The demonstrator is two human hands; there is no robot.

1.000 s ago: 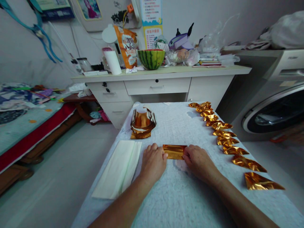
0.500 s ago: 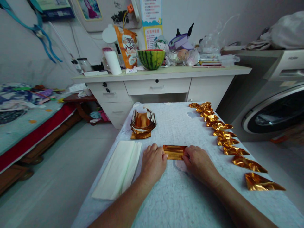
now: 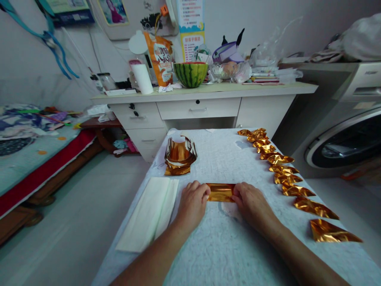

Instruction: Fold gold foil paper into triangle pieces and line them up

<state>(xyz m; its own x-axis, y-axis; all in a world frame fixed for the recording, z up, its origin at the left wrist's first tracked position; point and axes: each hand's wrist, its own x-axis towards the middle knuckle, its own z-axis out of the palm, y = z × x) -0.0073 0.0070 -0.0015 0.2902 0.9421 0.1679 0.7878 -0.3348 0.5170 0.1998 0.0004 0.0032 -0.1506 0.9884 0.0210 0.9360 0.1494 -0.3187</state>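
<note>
A folded strip of gold foil paper (image 3: 220, 192) is stretched level between my hands, just over the cloth-covered table (image 3: 214, 254). My left hand (image 3: 195, 200) pinches its left end, and my right hand (image 3: 251, 202) pinches its right end; both hands are closed. Beyond my left hand stands a curled stack of gold foil sheets (image 3: 180, 153). White folded paper (image 3: 149, 216) lies to the left of my left forearm. Along the table's right side runs a row of several folded gold foil pieces (image 3: 317, 207), pointed at their ends.
Behind the table stands a white desk (image 3: 199, 108) bearing a halved watermelon (image 3: 190, 75), an orange snack bag (image 3: 160, 59) and plastic bags. A washing machine (image 3: 348, 119) is at the right. On the left is a bed (image 3: 59, 159) with clutter on it.
The foil strip stays held at both ends, and my fingers have shifted slightly on it. The whole view has moved a little; the other things lie as before.
</note>
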